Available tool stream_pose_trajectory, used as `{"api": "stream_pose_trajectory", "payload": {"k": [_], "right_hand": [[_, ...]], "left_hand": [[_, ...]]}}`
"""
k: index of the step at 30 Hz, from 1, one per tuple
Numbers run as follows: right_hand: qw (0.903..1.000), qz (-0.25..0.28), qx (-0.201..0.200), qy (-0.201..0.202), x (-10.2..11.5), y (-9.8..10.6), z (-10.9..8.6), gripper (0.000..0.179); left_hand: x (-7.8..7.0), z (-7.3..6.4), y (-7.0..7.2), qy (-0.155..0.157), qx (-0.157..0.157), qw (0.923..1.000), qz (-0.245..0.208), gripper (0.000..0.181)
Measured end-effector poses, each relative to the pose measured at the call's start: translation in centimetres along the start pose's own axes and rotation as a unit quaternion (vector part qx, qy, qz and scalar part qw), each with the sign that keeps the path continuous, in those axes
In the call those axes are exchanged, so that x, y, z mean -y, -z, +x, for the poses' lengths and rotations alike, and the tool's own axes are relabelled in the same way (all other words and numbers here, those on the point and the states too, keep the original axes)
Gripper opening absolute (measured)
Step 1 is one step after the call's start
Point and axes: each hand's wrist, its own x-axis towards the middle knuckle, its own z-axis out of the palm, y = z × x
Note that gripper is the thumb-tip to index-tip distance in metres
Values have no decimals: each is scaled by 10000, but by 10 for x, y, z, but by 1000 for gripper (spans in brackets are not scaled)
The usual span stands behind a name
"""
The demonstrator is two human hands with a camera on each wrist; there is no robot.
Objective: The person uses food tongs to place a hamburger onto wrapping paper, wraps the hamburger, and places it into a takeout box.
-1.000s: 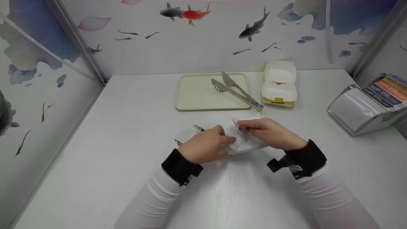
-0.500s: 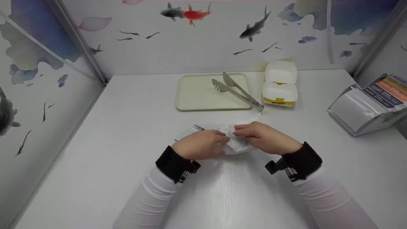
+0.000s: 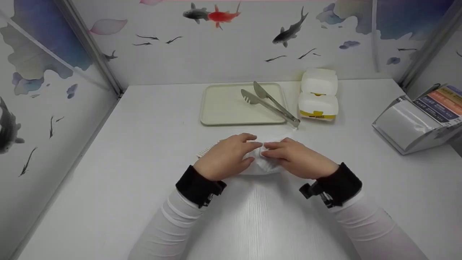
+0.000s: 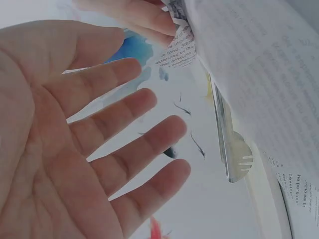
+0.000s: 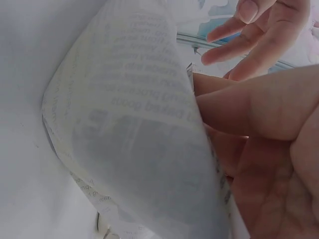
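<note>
A sheet of white wrapping paper (image 3: 265, 167) printed with newspaper-style text lies bunched and folded on the table, under both hands. Something bulky fills it out, but the contents are hidden. My left hand (image 3: 229, 157) hovers at its left part with fingers spread; the left wrist view shows a bare palm (image 4: 75, 144) beside the paper (image 4: 259, 74). From the right, my right hand (image 3: 305, 160) presses the folded top with extended fingers. In the right wrist view its thumb (image 5: 254, 109) lies right at the paper's upper edge. A printed corner (image 3: 205, 151) sticks out at left.
Behind the hands, metal tongs (image 3: 272, 104) lie across a cream tray (image 3: 220, 106). An opened burger box (image 3: 318, 95) stands to the tray's right. Silver-grey packaging (image 3: 408, 122) with coloured labels sits at the right edge. Printed walls (image 3: 151, 61) enclose the table.
My right hand has brought the raised paper flap down to the left and now lies flatter on it. My left hand has lifted slightly and spread its fingers.
</note>
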Motion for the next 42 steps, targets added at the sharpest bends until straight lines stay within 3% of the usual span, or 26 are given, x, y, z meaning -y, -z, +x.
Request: {"api": "stream_pose_trajectory", "payload": {"k": [10,16,26,30,34,37,39,42], "right_hand": [[9999,-8,-17,157,-2,-1,0,41],[9999,52,47,147,-3,0,0,41],[9997,-20,-30,255,-3,-2,2,41],[9995,-35,21,323,-2,-3,2,42],[9993,-85,87,350,-2,-2,2,41],[9992,-105,85,366,-2,-2,1,41],[9992,-97,93,381,-2,-2,0,41],[9992,35,154,365,-4,0,-1,41]], "left_hand": [[3,5,-12,22,-214,9979,605,37],[5,7,-16,43,-134,9961,875,30],[8,9,-21,-348,-816,9917,934,34],[13,14,-28,-653,-1313,9813,1245,24],[19,17,-35,-1002,-1899,9616,1711,11],[22,18,-38,-1192,-2172,9472,2037,10],[23,18,-38,-1275,-2180,9440,2122,12],[24,18,-37,-1348,-1905,9485,2144,13]]}}
